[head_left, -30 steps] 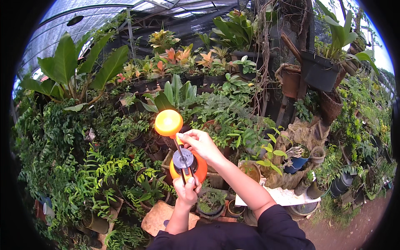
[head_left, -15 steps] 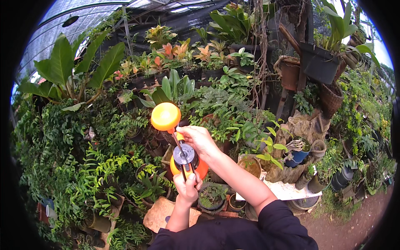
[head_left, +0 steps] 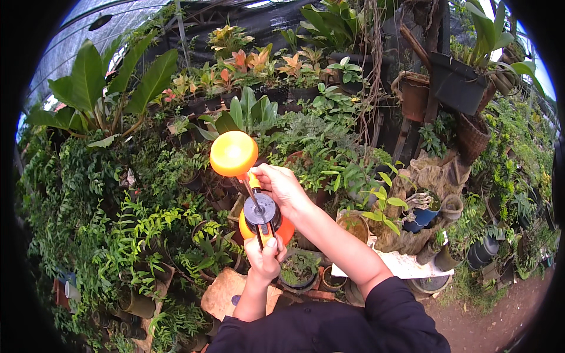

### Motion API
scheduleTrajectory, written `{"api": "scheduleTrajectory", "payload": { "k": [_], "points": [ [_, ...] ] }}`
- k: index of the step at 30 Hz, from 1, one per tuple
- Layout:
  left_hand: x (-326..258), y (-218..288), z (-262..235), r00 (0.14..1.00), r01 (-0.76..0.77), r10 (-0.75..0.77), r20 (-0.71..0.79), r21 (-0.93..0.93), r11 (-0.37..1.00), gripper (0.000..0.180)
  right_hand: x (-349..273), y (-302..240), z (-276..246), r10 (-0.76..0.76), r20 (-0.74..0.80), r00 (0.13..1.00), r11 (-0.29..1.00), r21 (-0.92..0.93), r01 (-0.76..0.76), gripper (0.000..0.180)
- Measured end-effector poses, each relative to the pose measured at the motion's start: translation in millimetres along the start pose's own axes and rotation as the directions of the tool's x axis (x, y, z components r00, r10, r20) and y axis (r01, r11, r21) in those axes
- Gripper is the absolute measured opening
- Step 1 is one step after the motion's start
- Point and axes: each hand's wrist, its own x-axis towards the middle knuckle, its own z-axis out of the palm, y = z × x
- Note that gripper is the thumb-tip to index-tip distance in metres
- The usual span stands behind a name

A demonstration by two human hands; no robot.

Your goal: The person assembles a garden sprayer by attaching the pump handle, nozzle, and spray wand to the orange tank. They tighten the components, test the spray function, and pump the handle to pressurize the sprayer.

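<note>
Greenery fills nearly the whole view: a bank of potted plants (head_left: 147, 194) rises from the lower left to the upper right, with broad banana-like leaves (head_left: 100, 82) at upper left and dark hanging pots (head_left: 456, 82) at upper right. Bare brown ground (head_left: 500, 312) shows only in the lower right corner, the one open patch for stepping. A pale flat slab (head_left: 406, 266) lies at the foot of the pots on the right, and a tan flat stone (head_left: 226, 292) sits low in the middle.

Against this, an orange pump sprayer (head_left: 265, 219) is held up in mid-air at the centre, clear of the foliage around it. Its round orange pump knob (head_left: 233, 154) stands raised on a thin rod above the grey cap. The right hand (head_left: 282, 185) is curled just beneath the knob, fingers closed, apparently round the top of the rod, though the grip itself is partly hidden. The left hand (head_left: 263, 259) is clamped on the sprayer's handle from below, thumb uppermost. Dark sleeves (head_left: 388, 312) enter from the lower edge.
</note>
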Motion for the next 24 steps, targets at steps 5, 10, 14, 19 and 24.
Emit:
{"api": "scheduleTrajectory", "payload": {
  "k": [5, 10, 14, 19, 24],
  "points": [
    [-1.1, 0.5, 2.9, 1.000, 0.001, -0.001, -0.010, -0.002, 1.000, 0.043, -1.8, 1.0, -2.2, -0.003, 0.020, 1.000, 1.000, -0.019, 0.004, 0.020],
    [-1.1, 0.2, 2.7, 0.996, -0.086, 0.086, 0.020, 0.013, 0.996, 0.041, -4.7, 0.4, -1.5, -0.005, 0.049, 0.999, 1.000, 0.012, 0.005, 0.022],
    [-3.0, 1.0, 4.7, 0.998, -0.060, 0.060, -0.003, 0.002, 0.998, 0.041, -5.3, 0.1, -1.8, 0.005, 0.059, 0.998, 1.000, 0.009, -0.006, 0.023],
    [-4.8, 2.7, 5.7, 0.999, -0.042, 0.041, -0.010, -0.026, 0.999, 0.041, -6.1, 2.4, -2.4, -0.023, 0.063, 0.998, 0.999, 0.024, 0.022, 0.022],
    [-6.7, 1.4, 5.9, 0.999, -0.032, 0.032, -0.002, -0.034, 0.999, 0.041, -7.3, 3.3, -3.9, -0.022, 0.067, 0.998, 0.999, 0.046, 0.019, 0.023]
  ]
}}
